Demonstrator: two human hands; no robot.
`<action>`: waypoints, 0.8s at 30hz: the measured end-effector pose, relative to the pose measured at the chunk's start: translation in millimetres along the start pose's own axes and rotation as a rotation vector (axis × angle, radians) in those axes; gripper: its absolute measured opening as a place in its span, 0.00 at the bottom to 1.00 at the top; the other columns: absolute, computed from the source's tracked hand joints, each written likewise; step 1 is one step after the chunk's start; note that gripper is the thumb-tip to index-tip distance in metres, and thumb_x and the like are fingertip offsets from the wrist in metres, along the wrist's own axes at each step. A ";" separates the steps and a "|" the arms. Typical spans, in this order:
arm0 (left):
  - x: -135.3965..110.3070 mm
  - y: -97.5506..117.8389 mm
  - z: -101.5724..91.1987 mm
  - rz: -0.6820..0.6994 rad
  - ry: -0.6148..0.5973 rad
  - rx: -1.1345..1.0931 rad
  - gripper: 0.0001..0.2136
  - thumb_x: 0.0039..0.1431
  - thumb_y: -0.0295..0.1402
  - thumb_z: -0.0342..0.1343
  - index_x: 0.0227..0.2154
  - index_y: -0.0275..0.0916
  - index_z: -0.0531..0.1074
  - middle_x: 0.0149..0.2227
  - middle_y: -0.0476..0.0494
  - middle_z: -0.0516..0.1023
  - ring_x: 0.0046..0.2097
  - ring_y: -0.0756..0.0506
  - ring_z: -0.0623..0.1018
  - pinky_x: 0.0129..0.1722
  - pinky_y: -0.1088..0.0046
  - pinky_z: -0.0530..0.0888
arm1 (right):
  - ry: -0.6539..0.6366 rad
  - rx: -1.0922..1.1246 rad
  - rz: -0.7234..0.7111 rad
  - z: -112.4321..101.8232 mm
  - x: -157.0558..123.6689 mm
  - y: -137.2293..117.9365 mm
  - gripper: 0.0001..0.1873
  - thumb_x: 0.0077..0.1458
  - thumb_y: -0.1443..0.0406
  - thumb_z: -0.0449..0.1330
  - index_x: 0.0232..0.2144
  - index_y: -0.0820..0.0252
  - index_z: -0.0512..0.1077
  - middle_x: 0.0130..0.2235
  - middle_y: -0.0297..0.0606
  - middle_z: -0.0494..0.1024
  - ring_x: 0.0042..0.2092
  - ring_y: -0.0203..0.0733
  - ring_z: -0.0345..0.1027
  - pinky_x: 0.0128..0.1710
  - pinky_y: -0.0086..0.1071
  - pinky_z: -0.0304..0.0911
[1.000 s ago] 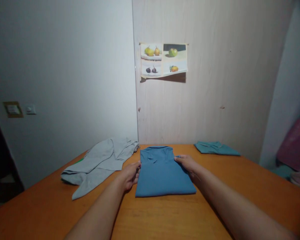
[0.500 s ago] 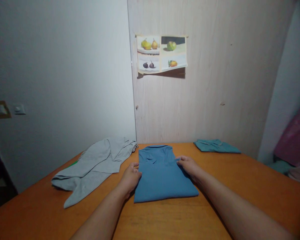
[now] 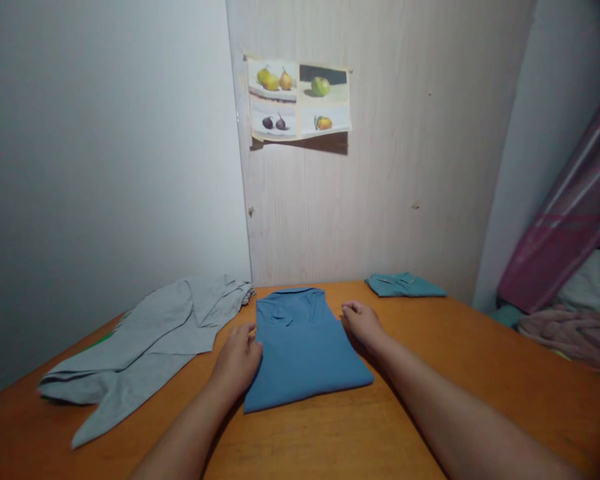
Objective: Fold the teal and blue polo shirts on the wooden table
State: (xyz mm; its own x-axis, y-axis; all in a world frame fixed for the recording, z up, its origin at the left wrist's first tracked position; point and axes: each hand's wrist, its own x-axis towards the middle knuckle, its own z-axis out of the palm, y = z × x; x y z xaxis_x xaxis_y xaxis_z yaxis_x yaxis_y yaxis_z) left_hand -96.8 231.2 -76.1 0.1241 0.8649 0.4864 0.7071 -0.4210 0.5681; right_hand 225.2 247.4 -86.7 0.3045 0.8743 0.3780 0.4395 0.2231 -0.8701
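Head view: left hand point(image 3: 237, 360) is curling against the left edge of blue garment point(image 3: 305, 360), grip unclear; right hand point(image 3: 364, 325) is curving just off its right edge, finger gap unclear. Blue garment is lying folded between them, creasing at far end.

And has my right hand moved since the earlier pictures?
Yes: your right hand has shifted slightly right, away from the blue garment and toward the stationary teal garment.

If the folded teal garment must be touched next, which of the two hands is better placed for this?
Probably the right hand: it is nearer the teal garment and looks apart from the blue garment, while the left hand is at that garment's left edge.
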 end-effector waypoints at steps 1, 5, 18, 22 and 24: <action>-0.9 2.0 -0.1 0.080 0.004 0.048 0.17 0.59 0.34 0.53 0.50 0.33 0.71 0.51 0.32 0.76 0.55 0.37 0.75 0.57 0.56 0.70 | -0.001 -0.033 -0.035 -0.9 -1.1 -4.8 0.15 0.54 0.58 0.56 0.36 0.60 0.78 0.39 0.44 0.81 0.45 0.49 0.73 0.49 0.39 0.65; -8.3 14.7 4.4 0.260 -0.091 0.127 0.24 0.66 0.41 0.47 0.60 0.34 0.65 0.63 0.32 0.68 0.65 0.38 0.66 0.64 0.55 0.62 | -0.196 -0.199 -0.246 6.1 -18.9 -29.4 0.22 0.61 0.55 0.53 0.50 0.58 0.77 0.55 0.46 0.77 0.59 0.50 0.67 0.61 0.41 0.56; -22.3 29.0 3.0 0.150 -0.611 0.255 0.33 0.66 0.57 0.38 0.69 0.47 0.53 0.71 0.39 0.48 0.72 0.35 0.46 0.66 0.39 0.43 | -0.775 -0.625 -0.311 23.3 -54.9 -43.1 0.42 0.64 0.40 0.40 0.70 0.59 0.50 0.71 0.47 0.49 0.72 0.56 0.37 0.68 0.55 0.34; -23.2 29.3 -2.9 0.174 -0.581 0.246 0.33 0.65 0.57 0.40 0.67 0.46 0.56 0.70 0.38 0.52 0.71 0.34 0.50 0.65 0.39 0.41 | -0.726 -0.591 -0.314 19.2 -54.6 -45.1 0.42 0.64 0.41 0.43 0.69 0.61 0.54 0.70 0.49 0.53 0.71 0.56 0.41 0.68 0.53 0.38; -23.7 31.4 -9.3 0.184 -0.532 0.242 0.31 0.66 0.55 0.42 0.65 0.45 0.61 0.69 0.37 0.57 0.70 0.34 0.54 0.66 0.40 0.40 | -0.666 -0.575 -0.327 15.4 -53.9 -49.1 0.40 0.64 0.43 0.46 0.67 0.63 0.58 0.68 0.51 0.56 0.70 0.56 0.44 0.67 0.50 0.41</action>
State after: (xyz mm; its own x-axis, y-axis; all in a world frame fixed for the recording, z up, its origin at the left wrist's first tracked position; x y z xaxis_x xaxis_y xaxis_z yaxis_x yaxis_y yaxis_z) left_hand -84.0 195.0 -63.6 0.5458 0.8281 0.1281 0.7716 -0.5562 0.3087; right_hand 174.1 196.0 -69.3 -0.3764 0.9121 0.1625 0.8221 0.4097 -0.3954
